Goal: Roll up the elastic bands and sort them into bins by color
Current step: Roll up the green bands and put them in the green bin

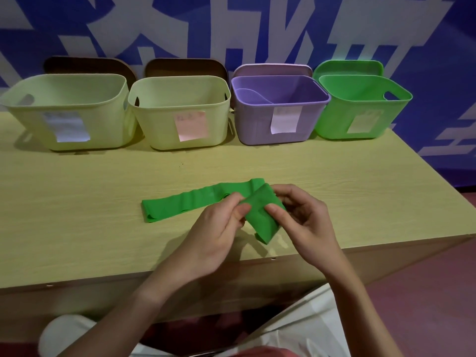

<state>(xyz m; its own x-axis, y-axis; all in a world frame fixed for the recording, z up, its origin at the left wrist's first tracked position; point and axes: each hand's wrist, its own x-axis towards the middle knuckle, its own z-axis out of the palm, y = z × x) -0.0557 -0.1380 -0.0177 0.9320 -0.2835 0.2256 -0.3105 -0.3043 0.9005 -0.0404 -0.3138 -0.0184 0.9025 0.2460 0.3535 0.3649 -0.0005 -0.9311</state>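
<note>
Two hands work: my left hand (219, 228) and right hand (298, 217) each pinch the green band (260, 217), soft, light, floppy. Its loose tail lies toward nine o'clock on the bench (103, 202).

Setting looked like a staged indoor sorting station, not a home. A pale wood-grain bench (103, 191) stood against a blue wall (438, 47) printed with large white graphics, as in a display or demo area. Four plastic bins (180, 135) stood in a row at the back, each bearing a paper label (192, 126); lids leaned behind them. Floor (425, 292) was reddish.
</note>
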